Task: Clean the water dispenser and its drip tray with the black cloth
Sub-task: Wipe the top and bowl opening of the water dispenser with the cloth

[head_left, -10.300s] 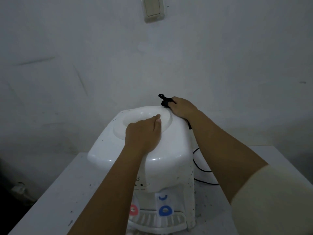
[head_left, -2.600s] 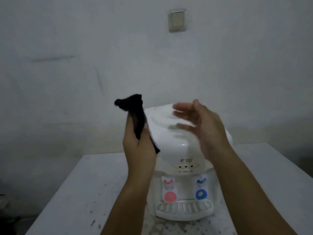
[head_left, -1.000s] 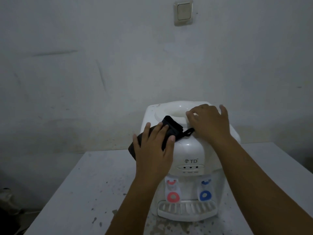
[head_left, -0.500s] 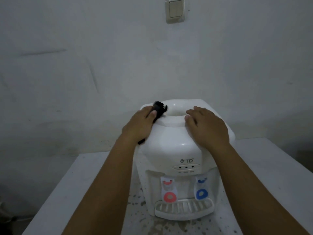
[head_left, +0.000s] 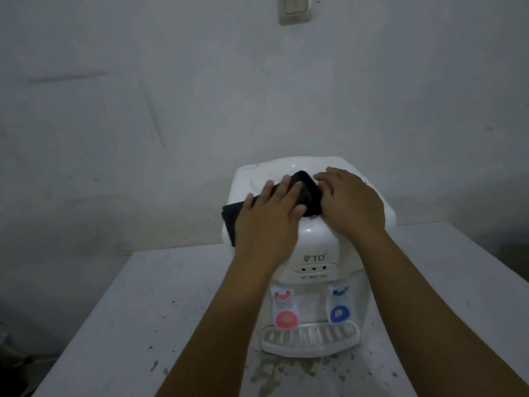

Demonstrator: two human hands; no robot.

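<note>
Head view, single frame, dim light. White water dispenser (head_left: 310, 239) stood at centre, lower half of the frame, on a pale speckled worktop (head_left: 137, 310) pushed against a grey-white wall (head_left: 143, 110). Dispenser front faced the camera: "TD" logo, three small dark dots under it, red tap (head_left: 284, 308) at left, blue tap (head_left: 339, 305) at right. Drip tray (head_left: 310, 339), white and slatted, sat at the dispenser's base just below both taps, touching the worktop. Dirty blotches on the worktop in front of the tray.

Black cloth (head_left: 307, 196) lay across the dispenser's top, left of centre; one end ran up onto the recessed bottle well, the other end hung over the upper left edge of the body.

Left hand (head_left: 272, 222) lay flat on the cloth, fingers straight and spread, pressing it down onto the top; not curled round it. Right hand (head_left: 353, 204) rested palm-down on the top's right side, fingers loosely extended, touching the cloth's right edge; no grip visible. Fingertips of the two hands sat near each other, with the cloth's raised end between them. Both forearms came in from the bottom edge of the frame.

Light switch (head_left: 294, 8) on the wall at the top edge, slightly right of centre. Dark, unclear clutter at the bottom left corner beside the worktop.
</note>
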